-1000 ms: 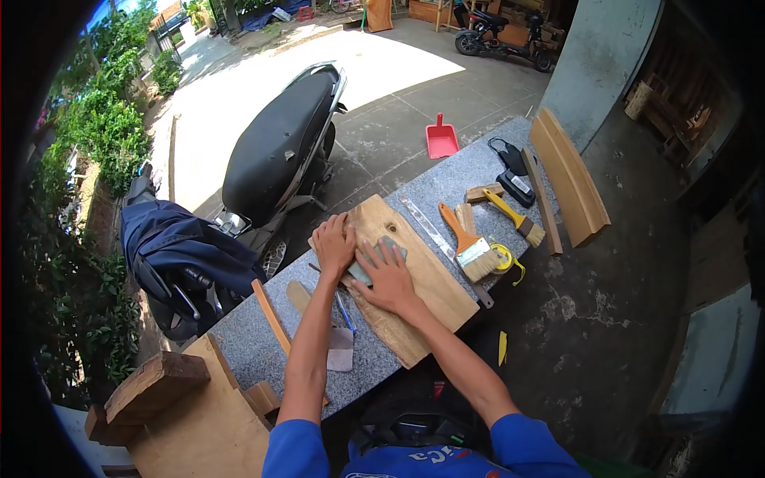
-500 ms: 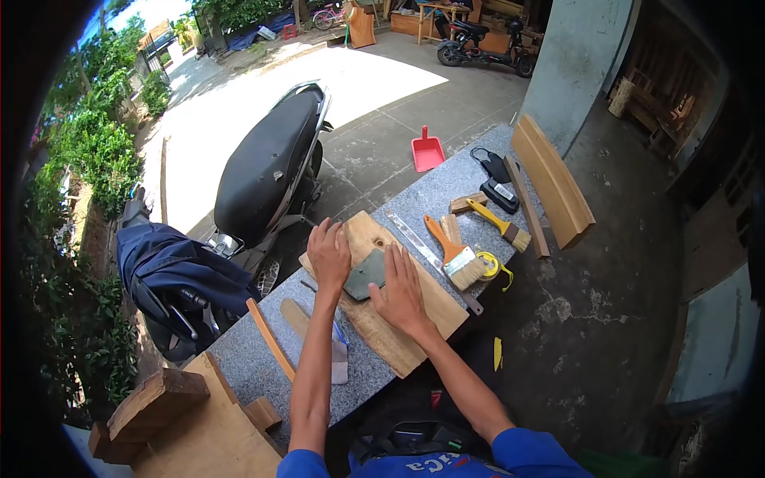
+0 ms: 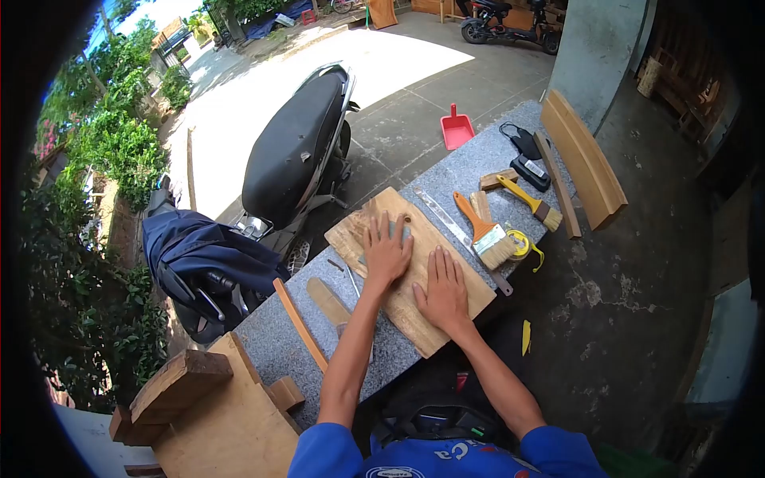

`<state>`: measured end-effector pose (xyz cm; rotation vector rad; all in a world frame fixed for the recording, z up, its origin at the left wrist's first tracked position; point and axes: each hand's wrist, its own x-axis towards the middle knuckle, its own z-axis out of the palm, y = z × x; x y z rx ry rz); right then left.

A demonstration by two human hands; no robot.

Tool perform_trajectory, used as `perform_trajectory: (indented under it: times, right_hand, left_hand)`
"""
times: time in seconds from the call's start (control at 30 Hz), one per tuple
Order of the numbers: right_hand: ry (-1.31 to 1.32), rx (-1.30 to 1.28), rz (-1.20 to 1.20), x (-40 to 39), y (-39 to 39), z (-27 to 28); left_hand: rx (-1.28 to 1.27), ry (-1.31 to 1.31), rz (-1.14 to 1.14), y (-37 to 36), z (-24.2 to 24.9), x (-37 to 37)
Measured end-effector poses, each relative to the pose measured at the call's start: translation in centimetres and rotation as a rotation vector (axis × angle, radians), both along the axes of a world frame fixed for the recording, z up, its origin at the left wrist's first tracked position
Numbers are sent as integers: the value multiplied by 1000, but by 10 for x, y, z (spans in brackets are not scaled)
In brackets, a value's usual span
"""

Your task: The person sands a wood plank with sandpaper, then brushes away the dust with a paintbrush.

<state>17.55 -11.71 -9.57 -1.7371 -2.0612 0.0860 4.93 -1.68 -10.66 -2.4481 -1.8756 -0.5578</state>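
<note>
A wide wooden board [image 3: 416,328] with a dark knot near its far end lies across the grey speckled stone tabletop. My left hand [image 3: 388,253] rests flat over a grey-green sheet that looks like sandpaper [image 3: 406,232], fingers stretched out. Most of that sheet is hidden under the palm and fingers; only bits of its edges show. To the right, my right hand [image 3: 444,295] lies flat on the bare wood with its thumb spread, holding nothing. Beside the board's right edge runs a metal ruler [image 3: 443,217].
Right of the board lie an orange-handled brush [image 3: 480,227], a yellow-handled brush [image 3: 522,199], a yellow tape measure [image 3: 520,244] and a black case [image 3: 530,172]. Wooden strips [image 3: 301,325] and a curved wooden piece [image 3: 179,386] are at left. A motorbike [image 3: 295,143] stands beyond the table [image 3: 263,338].
My left hand has moved onto the grey-green sheet, covering most of it. My right hand has come away from the sheet and lies on the board. The whole view has shifted slightly.
</note>
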Motion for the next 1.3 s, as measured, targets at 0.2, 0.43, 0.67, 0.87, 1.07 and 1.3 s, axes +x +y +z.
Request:
perform_trajectory:
  times: [0.2,0.43,0.67,0.87,1.07,1.3]
  right_hand:
    - [-8,-9,18,-1,-3,1]
    - [-14,-25,19,1,0,6]
    - [6,-42,8,0,0,6]
    - [-10,-41,11,0,1,6]
    - [12,-31,23,0,1,7]
    - [33,-23,27,0,1,6]
  left_hand:
    - [-24,-20,116,25,9,-34]
    - [20,64,-257,10,15,-35]
    - [-57,40,-361,-10,9,-37]
    - [-100,128,4,18,13,-65]
    - [-220,-207,-519,-24,24,-44]
    - [65,-15,25,18,-8,-55]
